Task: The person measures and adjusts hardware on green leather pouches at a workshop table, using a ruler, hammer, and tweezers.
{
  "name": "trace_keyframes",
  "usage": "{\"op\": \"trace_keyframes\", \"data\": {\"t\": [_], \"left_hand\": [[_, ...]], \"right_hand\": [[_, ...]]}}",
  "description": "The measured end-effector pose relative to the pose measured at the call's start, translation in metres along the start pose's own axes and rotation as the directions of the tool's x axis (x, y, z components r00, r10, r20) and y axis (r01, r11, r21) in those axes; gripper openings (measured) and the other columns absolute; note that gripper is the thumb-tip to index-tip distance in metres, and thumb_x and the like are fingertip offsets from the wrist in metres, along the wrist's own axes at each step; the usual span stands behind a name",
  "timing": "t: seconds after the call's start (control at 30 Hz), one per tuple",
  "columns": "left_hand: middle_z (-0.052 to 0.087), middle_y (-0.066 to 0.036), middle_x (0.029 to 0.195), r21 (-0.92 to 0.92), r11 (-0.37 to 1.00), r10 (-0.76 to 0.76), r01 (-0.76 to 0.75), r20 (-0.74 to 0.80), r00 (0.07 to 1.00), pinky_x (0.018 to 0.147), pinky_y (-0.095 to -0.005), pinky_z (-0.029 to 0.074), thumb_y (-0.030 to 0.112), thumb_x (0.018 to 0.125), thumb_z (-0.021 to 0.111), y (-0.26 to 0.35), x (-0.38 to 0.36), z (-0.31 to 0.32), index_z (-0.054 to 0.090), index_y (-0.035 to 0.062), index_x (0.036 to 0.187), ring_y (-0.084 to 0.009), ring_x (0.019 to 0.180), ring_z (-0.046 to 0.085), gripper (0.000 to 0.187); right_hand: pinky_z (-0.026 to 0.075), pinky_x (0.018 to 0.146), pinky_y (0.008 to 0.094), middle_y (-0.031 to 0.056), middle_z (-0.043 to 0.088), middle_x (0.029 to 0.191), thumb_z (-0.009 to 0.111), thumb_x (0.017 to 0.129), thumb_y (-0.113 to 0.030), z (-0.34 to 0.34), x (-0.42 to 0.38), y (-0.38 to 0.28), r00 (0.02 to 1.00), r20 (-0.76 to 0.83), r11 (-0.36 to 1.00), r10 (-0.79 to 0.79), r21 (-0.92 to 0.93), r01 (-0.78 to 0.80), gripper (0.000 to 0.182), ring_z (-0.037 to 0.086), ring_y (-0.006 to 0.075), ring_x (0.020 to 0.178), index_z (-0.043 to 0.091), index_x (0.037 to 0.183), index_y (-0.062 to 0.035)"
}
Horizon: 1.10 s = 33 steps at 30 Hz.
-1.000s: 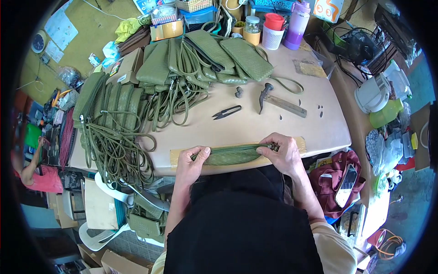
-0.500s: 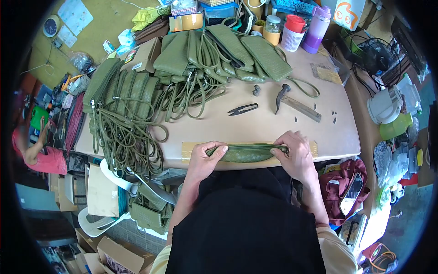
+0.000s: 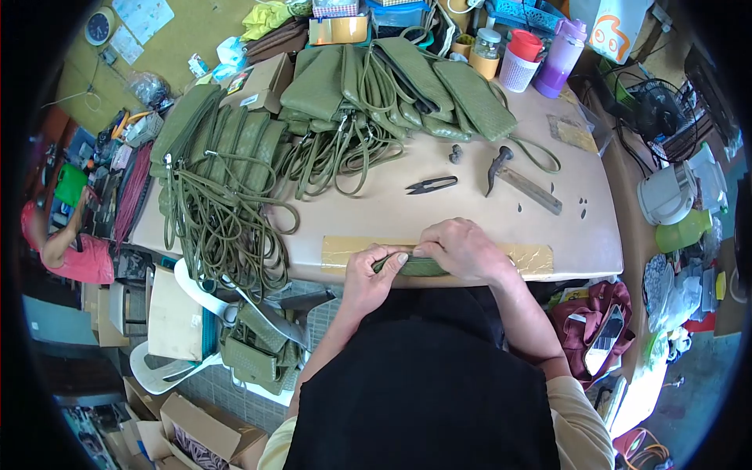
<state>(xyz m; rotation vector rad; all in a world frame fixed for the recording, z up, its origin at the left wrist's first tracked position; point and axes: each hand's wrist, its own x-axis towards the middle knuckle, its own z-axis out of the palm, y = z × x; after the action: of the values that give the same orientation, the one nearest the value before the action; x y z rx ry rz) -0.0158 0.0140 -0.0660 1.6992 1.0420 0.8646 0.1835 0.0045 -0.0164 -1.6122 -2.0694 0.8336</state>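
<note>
A green pouch (image 3: 423, 268) with a woven-look surface lies at the table's front edge, partly covered by my hands. My left hand (image 3: 366, 282) is closed on its left end, thumb on top. Close beside it, my right hand (image 3: 464, 249) has its fingers bent down on the pouch's upper edge, near the left thumb. Its fingertips are partly hidden. Under both hands runs a strip of brown tape (image 3: 531, 258). Black thread snips (image 3: 432, 186) and a hammer (image 3: 526, 188) with a wooden handle lie farther back.
Green pouches (image 3: 474, 94) with wrist straps are piled along the back, and a tangle of straps (image 3: 223, 223) hangs over the front left edge. A purple bottle (image 3: 559, 63) and a white cup (image 3: 518, 69) stand at the back right. A person in a pink shirt (image 3: 88, 262) is at far left.
My right hand has moved left from the pouch's right end to near my left hand. The pouch shows less of its length now. The view has shifted slightly.
</note>
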Motion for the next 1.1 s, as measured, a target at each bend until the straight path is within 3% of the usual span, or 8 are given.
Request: {"op": "trace_keyframes", "data": {"t": [0.27, 0.33, 0.53, 0.83, 0.87, 0.93, 1.0, 1.1], "left_hand": [[0.067, -0.012, 0.077, -0.059, 0.998, -0.019, 0.019, -0.003, 1.0, 0.069, -0.0284, 0.047, 0.021, 0.089, 0.065, -0.002, 0.0, 0.0, 0.07, -0.001, 0.096, -0.0168, 0.071, 0.061, 0.024], [0.068, -0.012, 0.08, -0.065, 0.997, -0.043, 0.042, -0.007, 0.999, 0.07, -0.0281, 0.047, 0.021, 0.089, 0.065, 0.003, 0.0, -0.001, 0.07, -0.001, 0.096, -0.0159, 0.073, 0.062, 0.024], [0.07, -0.005, 0.081, -0.075, 0.996, -0.053, 0.052, -0.006, 0.999, 0.072, -0.025, 0.048, 0.018, 0.088, 0.067, 0.004, 0.004, -0.001, 0.07, -0.0018, 0.095, -0.0093, 0.075, 0.06, 0.021], [0.071, -0.008, 0.092, 0.028, 0.987, -0.163, 0.161, 0.217, 0.962, 0.08, -0.0247, 0.047, 0.008, 0.077, 0.074, 0.02, 0.002, -0.016, 0.071, 0.0009, 0.097, -0.0114, 0.084, 0.063, 0.022], [0.07, -0.009, 0.098, 0.012, 0.998, -0.058, 0.057, 0.17, 0.984, 0.083, -0.0278, 0.047, 0.005, 0.076, 0.072, 0.02, 0.001, -0.016, 0.071, 0.0024, 0.097, -0.0154, 0.089, 0.063, 0.022], [0.069, -0.01, 0.103, 0.003, 0.998, 0.055, -0.056, 0.123, 0.991, 0.087, -0.0309, 0.047, 0.003, 0.075, 0.071, 0.023, 0.003, -0.018, 0.071, 0.0039, 0.098, -0.0194, 0.095, 0.064, 0.022], [0.065, -0.01, 0.116, 0.206, 0.824, 0.499, -0.527, 0.173, 0.849, 0.097, -0.0414, 0.043, 0.003, 0.074, 0.069, 0.029, 0.006, -0.021, 0.071, 0.0074, 0.096, -0.0285, 0.11, 0.058, 0.023], [0.06, -0.009, 0.125, 0.376, 0.813, 0.351, -0.446, 0.295, 0.889, 0.11, -0.0487, 0.026, 0.009, 0.074, 0.069, 0.021, 0.002, -0.024, 0.071, 0.0097, 0.092, -0.0321, 0.127, 0.046, 0.018]], "right_hand": [[0.049, 0.076, 0.04, 0.0135, 0.068, 0.085, 0.06, 0.086, -0.018, -0.016, -0.01, 0.013, 0.994, 0.102, 0.995, -0.046, 0.092, 0.037, 0.017, 0.063, 0.0327, 0.083, 0.067, 0.09, -0.0025], [0.047, 0.081, 0.0406, 0.0125, 0.067, 0.087, 0.061, 0.085, -0.016, -0.018, -0.021, 0.01, 0.982, -0.048, 0.984, -0.18, 0.002, 0.18, 0.015, 0.062, 0.0327, 0.085, 0.067, 0.087, -0.0024], [0.045, 0.076, 0.0378, 0.0085, 0.065, 0.082, 0.064, 0.082, -0.018, -0.036, -0.054, 0.004, 0.981, -0.07, 0.942, -0.179, -0.301, 0.15, 0.014, 0.063, 0.0282, 0.079, 0.066, 0.085, -0.0047], [0.047, 0.073, 0.0379, 0.0109, 0.062, 0.081, 0.067, 0.073, -0.009, -0.035, -0.069, 0.027, 0.992, 0.048, 0.993, -0.115, -0.022, 0.116, 0.016, 0.061, 0.0283, 0.077, 0.064, 0.088, -0.0021], [0.047, 0.073, 0.0379, 0.0109, 0.062, 0.081, 0.067, 0.073, -0.009, -0.035, -0.07, 0.026, 0.992, 0.044, 0.993, -0.115, -0.019, 0.116, 0.016, 0.061, 0.0283, 0.077, 0.064, 0.088, -0.0021], [0.047, 0.07, 0.0373, 0.01, 0.058, 0.08, 0.065, 0.072, -0.005, -0.036, -0.07, 0.022, 0.889, -0.327, 0.937, -0.321, -0.247, 0.248, 0.018, 0.058, 0.0283, 0.075, 0.064, 0.089, -0.0026], [0.046, 0.073, 0.0408, 0.0082, 0.056, 0.086, 0.066, 0.071, -0.006, -0.032, -0.077, 0.02, 0.862, -0.387, 0.931, -0.327, -0.289, 0.224, 0.018, 0.056, 0.0278, 0.08, 0.063, 0.089, -0.0045], [0.041, 0.088, 0.0453, 0.0097, 0.058, 0.104, 0.075, 0.068, -0.012, -0.02, -0.083, 0.033, 0.964, -0.112, 0.936, -0.239, -0.291, 0.198, 0.03, 0.055, 0.0285, 0.098, 0.065, 0.096, -0.0054]]}}
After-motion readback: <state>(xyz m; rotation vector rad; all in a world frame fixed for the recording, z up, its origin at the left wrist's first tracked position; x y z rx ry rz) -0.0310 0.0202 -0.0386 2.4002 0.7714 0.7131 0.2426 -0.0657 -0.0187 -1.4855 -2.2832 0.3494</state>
